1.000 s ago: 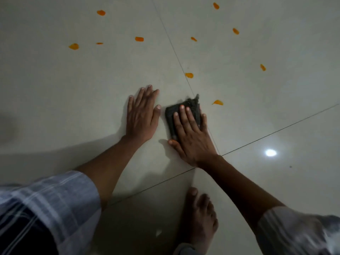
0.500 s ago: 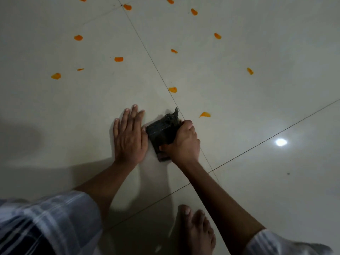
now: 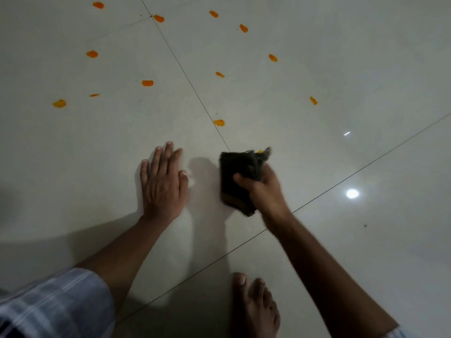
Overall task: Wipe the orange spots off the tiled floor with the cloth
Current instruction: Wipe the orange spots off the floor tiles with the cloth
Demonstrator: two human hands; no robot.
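A dark folded cloth (image 3: 238, 172) is gripped in my right hand (image 3: 264, 191), lifted and tilted above the pale tiled floor (image 3: 317, 167). An orange spot (image 3: 260, 151) peeks out just behind the cloth's top edge. My left hand (image 3: 162, 182) lies flat on the floor, fingers spread, to the left of the cloth and apart from it. Several orange spots dot the tiles farther off; the nearest is by the grout line (image 3: 219, 122), others at the left (image 3: 59, 103) and at the right (image 3: 313, 100).
My bare foot (image 3: 255, 311) rests on the floor below the right arm. A striped sleeve (image 3: 53, 303) fills the lower left corner. Dark grout lines cross the tiles. A bright lamp reflection (image 3: 352, 193) shines at the right.
My right hand went from pressing flat on the cloth to gripping it, and has carried it rightward over the nearest orange spot. The left hand stays planted on the floor.
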